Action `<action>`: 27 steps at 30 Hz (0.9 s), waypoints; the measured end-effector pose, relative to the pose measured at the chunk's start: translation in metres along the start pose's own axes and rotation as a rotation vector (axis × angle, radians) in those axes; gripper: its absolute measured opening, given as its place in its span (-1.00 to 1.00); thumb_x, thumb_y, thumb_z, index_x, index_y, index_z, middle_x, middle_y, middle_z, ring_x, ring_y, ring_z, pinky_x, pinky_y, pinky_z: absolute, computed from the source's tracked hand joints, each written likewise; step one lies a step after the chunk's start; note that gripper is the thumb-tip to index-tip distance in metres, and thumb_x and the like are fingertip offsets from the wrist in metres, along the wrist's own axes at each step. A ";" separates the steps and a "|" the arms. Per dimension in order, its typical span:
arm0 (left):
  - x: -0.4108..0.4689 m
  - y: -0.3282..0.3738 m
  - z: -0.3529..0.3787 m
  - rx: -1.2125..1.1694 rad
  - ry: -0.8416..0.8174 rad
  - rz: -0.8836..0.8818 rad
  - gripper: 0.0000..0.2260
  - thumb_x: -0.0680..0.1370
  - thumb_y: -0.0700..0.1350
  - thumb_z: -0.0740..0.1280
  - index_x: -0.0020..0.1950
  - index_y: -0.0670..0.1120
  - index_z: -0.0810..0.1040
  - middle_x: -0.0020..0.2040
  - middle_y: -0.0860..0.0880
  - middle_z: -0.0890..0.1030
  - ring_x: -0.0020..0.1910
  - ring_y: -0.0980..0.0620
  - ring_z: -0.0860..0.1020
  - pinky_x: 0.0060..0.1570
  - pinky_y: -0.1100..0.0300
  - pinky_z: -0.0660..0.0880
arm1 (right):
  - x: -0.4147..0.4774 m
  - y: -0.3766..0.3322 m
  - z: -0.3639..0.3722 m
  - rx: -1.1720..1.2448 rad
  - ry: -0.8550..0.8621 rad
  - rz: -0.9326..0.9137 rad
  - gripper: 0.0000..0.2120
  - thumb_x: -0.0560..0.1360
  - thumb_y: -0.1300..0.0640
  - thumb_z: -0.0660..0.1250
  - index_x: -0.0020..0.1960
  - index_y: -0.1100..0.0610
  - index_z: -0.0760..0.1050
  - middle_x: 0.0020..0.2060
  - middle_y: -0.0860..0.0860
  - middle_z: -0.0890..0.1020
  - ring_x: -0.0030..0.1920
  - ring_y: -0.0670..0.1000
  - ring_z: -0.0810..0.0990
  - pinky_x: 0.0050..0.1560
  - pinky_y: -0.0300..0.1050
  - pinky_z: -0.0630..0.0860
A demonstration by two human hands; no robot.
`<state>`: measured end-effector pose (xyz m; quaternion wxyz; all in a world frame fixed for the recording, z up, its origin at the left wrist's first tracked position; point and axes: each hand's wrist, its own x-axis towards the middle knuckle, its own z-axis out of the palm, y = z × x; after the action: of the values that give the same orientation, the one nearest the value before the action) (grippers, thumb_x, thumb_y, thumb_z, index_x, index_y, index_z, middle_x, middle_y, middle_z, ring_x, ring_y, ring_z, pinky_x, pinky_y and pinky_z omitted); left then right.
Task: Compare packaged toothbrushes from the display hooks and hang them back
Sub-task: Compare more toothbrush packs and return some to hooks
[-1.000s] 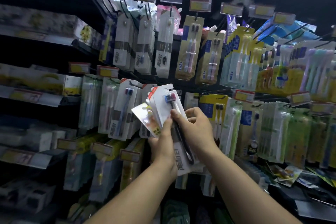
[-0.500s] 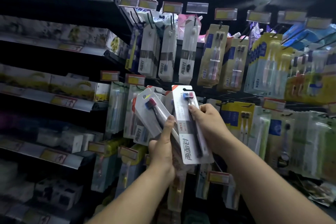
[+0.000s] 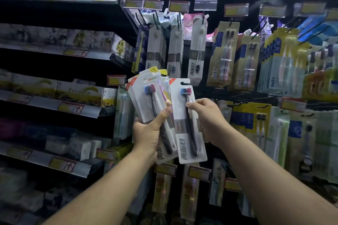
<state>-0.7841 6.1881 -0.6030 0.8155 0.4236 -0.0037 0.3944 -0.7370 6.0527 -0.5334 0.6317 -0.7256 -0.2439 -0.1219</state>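
Left hand (image 3: 147, 134): grip closed round a fanned stack of toothbrush packs (image 3: 141, 100), thumb across the front one. Right hand (image 3: 208, 120): grip pinching a single white toothbrush pack (image 3: 183, 144) just beside the stack. Behind both, hanging packs (image 3: 222, 55) under price tags (image 3: 178, 6). Boxed goods (image 3: 87, 39) fill the shelves to the left.

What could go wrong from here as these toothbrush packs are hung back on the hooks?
The left hand holds several fanned packs under one thumb, so one might slide out. The right hand pinches a single pack at its middle; it may tilt and miss a hook, or land among the wrong hanging packs.
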 end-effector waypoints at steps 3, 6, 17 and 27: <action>0.006 -0.006 -0.010 0.009 0.030 -0.004 -0.27 0.18 0.01 0.71 0.28 -0.15 0.56 0.01 -0.11 0.77 -0.05 -0.10 0.76 0.00 -0.20 0.69 | 0.001 0.010 0.008 0.055 -0.036 0.043 -0.78 0.62 0.03 0.38 0.13 0.17 0.52 0.06 0.18 0.68 0.01 0.19 0.70 0.05 0.23 0.68; 0.012 -0.013 -0.018 0.014 0.039 0.008 -0.31 0.20 0.00 0.70 0.27 -0.15 0.58 0.02 -0.11 0.76 -0.03 -0.08 0.76 0.01 -0.15 0.69 | 0.003 0.021 0.014 0.121 0.000 0.096 -0.80 0.62 0.06 0.37 0.12 0.18 0.53 0.07 0.21 0.68 0.08 0.27 0.70 0.09 0.34 0.64; 0.042 -0.020 -0.049 0.090 0.003 0.035 -0.30 0.11 0.05 0.67 0.21 -0.08 0.59 -0.04 -0.06 0.77 -0.07 -0.07 0.76 -0.05 -0.05 0.68 | 0.031 0.063 0.022 0.121 0.182 0.140 -0.93 0.65 0.16 0.28 0.05 0.09 0.54 -0.03 0.09 0.66 -0.05 0.10 0.64 0.11 0.20 0.62; 0.051 -0.031 -0.067 0.146 -0.071 0.074 -0.47 0.23 0.01 0.61 0.17 0.01 0.60 -0.05 0.01 0.77 -0.09 0.03 0.74 -0.14 0.08 0.62 | 0.068 0.078 0.046 0.138 0.280 0.087 -0.91 0.66 0.11 0.27 0.12 0.06 0.53 -0.06 0.04 0.65 -0.08 0.05 0.63 0.04 0.10 0.63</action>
<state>-0.7509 6.2576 -0.6498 0.7667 0.4953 -0.0196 0.4080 -0.6453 6.1051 -0.5749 0.7124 -0.6665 -0.1296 -0.1771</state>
